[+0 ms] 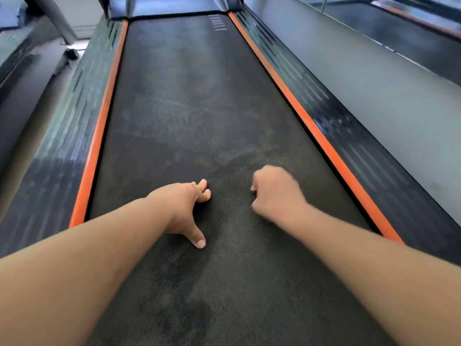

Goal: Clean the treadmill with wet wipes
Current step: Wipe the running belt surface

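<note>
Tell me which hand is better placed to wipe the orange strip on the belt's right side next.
Probably right. The right hand sits closer to that orange strip; the left hand rests on the belt near its middle.

Treadmill belt lies open ahead, hemmed by orange edge strips.

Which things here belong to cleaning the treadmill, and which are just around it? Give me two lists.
For the job:
- treadmill belt
- orange edge strips
- ribbed side rails
- left hand, pressing on the belt
- right hand, curled over the belt; no wet wipe shows, one may be hidden inside

Just around:
- neighbouring machine at left
- grey wall at right
</note>
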A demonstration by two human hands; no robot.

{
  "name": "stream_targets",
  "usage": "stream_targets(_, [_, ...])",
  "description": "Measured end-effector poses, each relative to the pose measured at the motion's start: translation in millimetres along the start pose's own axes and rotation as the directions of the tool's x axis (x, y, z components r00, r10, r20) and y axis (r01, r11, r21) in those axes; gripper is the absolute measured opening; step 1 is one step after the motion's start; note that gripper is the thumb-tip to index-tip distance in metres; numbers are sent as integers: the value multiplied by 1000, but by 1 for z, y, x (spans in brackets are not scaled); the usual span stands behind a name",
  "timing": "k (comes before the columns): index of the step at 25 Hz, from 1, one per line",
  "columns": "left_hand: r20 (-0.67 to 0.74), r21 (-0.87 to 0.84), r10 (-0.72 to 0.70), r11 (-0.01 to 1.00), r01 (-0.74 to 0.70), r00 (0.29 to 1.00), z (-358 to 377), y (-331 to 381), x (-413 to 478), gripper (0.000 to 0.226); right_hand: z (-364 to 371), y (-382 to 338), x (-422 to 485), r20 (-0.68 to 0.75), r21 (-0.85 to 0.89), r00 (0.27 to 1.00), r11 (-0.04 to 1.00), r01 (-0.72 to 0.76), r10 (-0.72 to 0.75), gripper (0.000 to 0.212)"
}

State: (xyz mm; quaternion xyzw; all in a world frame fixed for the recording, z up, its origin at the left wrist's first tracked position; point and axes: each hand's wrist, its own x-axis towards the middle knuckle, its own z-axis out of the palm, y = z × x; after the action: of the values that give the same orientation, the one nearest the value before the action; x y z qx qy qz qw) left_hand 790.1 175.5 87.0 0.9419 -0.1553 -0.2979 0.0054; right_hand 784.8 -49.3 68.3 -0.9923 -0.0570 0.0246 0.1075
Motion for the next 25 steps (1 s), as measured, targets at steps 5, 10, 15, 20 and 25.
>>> stream_targets(5, [6, -31, -20, 999, 20, 1000, 0, 0, 1, 133, 6, -10, -51, 139, 76, 923, 933, 351, -358, 15])
stream_targets(10, [5, -11, -64, 998, 65, 998, -4, 8, 0, 130, -9, 36, -24, -55, -112, 980, 974, -195, 190, 16])
stream_targets(15, [-233, -71, -139, 990, 125, 963, 14, 31, -42, 95, 15, -67, -83, 125, 98, 991, 995, 26, -38, 25])
stream_targets(20, [-306, -446, -302, 883, 144, 903, 60, 40, -128, 55, 6, -68, -98, 163, -43, 978, 990, 135, -126, 19])
stream_targets(25, [-300, -410, -245, 906, 107, 922, 70, 30, -154, 57, 9, -84, -106, 98, 8, 993, 997, -73, 72, 21])
